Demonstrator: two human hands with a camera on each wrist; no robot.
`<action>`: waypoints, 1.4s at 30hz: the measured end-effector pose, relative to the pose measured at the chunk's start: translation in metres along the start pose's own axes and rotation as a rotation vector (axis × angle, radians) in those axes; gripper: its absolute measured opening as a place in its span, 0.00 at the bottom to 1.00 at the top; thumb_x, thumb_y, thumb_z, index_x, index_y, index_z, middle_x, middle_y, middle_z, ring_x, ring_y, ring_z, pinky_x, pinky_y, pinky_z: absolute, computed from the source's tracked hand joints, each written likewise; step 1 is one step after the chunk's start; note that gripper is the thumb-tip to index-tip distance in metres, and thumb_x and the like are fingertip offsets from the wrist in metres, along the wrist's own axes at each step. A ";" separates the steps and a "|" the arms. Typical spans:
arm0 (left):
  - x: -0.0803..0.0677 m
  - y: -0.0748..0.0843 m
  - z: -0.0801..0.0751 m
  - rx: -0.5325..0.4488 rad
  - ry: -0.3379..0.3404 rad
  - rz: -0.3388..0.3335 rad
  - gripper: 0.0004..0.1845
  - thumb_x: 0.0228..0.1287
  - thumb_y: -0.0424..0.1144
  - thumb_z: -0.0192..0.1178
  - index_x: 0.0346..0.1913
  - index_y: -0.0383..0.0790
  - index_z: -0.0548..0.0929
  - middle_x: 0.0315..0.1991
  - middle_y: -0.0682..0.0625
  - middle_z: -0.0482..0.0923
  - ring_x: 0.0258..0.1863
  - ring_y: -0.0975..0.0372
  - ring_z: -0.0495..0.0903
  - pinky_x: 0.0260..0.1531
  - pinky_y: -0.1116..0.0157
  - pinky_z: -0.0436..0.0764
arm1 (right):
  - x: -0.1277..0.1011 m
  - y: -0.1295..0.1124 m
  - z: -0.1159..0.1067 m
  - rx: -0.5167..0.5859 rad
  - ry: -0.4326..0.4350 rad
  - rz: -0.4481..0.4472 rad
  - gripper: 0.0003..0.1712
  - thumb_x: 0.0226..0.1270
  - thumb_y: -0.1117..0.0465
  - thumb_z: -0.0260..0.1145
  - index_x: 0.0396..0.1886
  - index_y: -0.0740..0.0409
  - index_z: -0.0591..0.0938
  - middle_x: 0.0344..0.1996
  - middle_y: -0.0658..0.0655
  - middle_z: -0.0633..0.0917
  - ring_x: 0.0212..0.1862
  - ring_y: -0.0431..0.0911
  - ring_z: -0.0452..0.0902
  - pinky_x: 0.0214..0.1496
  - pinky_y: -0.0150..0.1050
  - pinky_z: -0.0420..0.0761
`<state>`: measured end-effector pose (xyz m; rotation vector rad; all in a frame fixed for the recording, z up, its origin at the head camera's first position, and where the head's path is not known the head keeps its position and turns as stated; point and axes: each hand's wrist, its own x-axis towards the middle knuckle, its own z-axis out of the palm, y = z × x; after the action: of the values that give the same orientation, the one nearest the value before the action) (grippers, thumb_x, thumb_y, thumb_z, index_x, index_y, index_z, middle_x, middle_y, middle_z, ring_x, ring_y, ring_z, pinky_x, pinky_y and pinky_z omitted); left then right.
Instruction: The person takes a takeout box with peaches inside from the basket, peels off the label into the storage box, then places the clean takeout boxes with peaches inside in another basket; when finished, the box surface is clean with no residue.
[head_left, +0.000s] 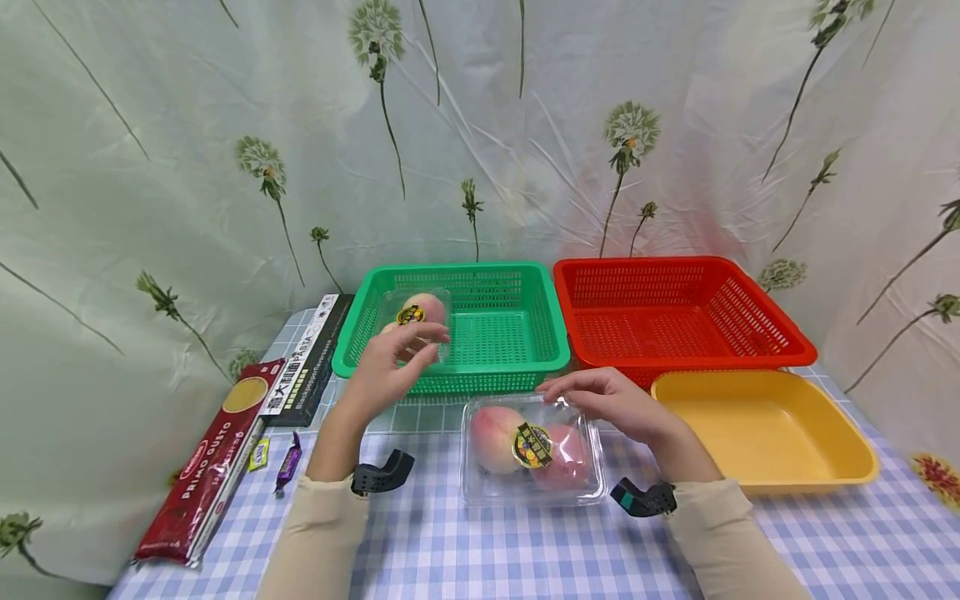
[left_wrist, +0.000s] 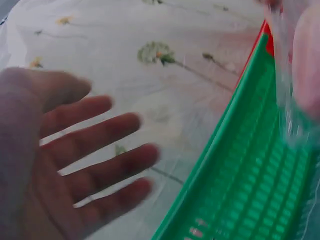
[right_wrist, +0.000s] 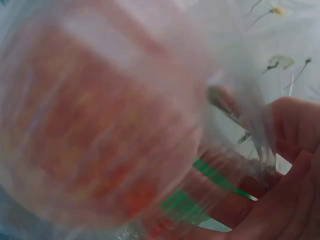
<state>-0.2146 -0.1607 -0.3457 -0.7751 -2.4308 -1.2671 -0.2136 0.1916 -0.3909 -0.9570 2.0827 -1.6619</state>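
Note:
My right hand (head_left: 618, 404) grips the upper right corner of a clear plastic box of peaches (head_left: 480, 497). The box holds two pink peaches under a round black and yellow label. In the right wrist view the fingers (right_wrist: 235, 202) are curled behind the box edge, partly seen through its plastic. My left hand (head_left: 382, 375) hovers by the front left of the green basket (head_left: 510, 369), its spread fingers (left_wrist: 110, 165) holding nothing. Inside that basket, at the left, another clear box of peaches (head_left: 426, 308) lies partly hidden behind the left hand.
A red basket (head_left: 675, 362) and a yellow tray (head_left: 765, 483) stand at the right. Along the left lie a black pasta box (head_left: 311, 367), a red pasta packet (head_left: 213, 462), a purple-wrapped candy (head_left: 288, 464) and a yellow one (head_left: 258, 454). A flowered curtain hangs close behind the baskets.

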 end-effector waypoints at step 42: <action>-0.008 -0.018 0.057 -0.068 -0.839 -0.227 0.54 0.54 0.53 0.74 0.80 0.63 0.52 0.77 0.44 0.51 0.75 0.51 0.54 0.71 0.43 0.63 | -0.010 -0.045 0.012 -0.620 -0.011 0.092 0.18 0.66 0.61 0.70 0.55 0.57 0.84 0.42 0.53 0.85 0.39 0.39 0.77 0.40 0.31 0.81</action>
<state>-0.2193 -0.1243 -0.3938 -1.2794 -3.2108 -1.2747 -0.1857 0.1846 -0.3529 -1.0050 2.6466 -0.9630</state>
